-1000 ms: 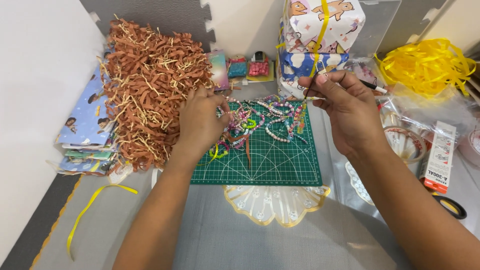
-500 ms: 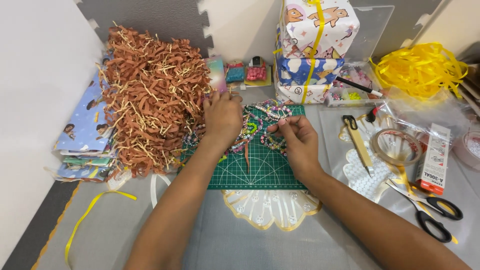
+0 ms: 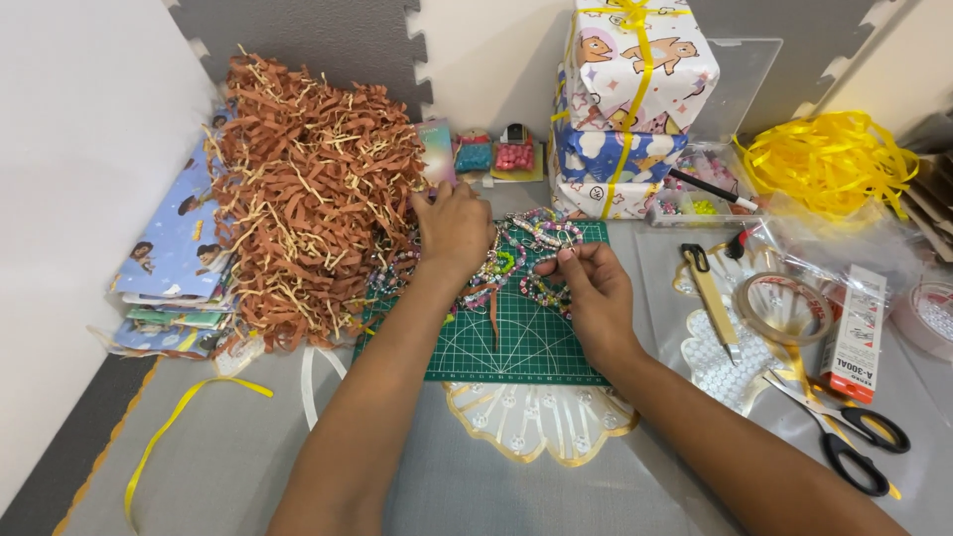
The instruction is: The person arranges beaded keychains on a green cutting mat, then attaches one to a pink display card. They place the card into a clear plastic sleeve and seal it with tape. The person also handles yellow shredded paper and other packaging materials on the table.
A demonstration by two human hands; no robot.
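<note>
Beads fill the middle of the head view: a tangle of coloured bead strings (image 3: 516, 260) lies on the upper half of a green cutting mat (image 3: 516, 342), just above the frame's centre. The left hand (image 3: 452, 230) rests palm down on the left side of that tangle, fingers loosely spread and pressing on the strings, its fingertips reaching the edge of a big heap of brown and tan shredded paper (image 3: 313, 189) in the upper left. The right hand (image 3: 594, 293) sits at the tangle's right side, thumb and fingertips pinched on one of the bead strings; whether the string is lifted off the mat I cannot tell.

Left of the paper heap lies a pile of folded blue printed wrapping sheets (image 3: 169, 268), and a loose yellow ribbon (image 3: 174, 427) curls across the grey surface at lower left. Behind the mat, at top centre, stand stacked gift boxes (image 3: 625, 109) tied with yellow ribbon, a clear plastic case beside them. A bundle of yellow ribbon (image 3: 829, 159) fills the upper right. Right of the mat lie a utility knife (image 3: 713, 298), a roll of clear tape (image 3: 784, 308), a white-and-red box (image 3: 856, 333) and black-handled scissors (image 3: 849, 437). A scalloped white and gold doily (image 3: 536, 422) pokes out below the mat's lower edge.
</note>
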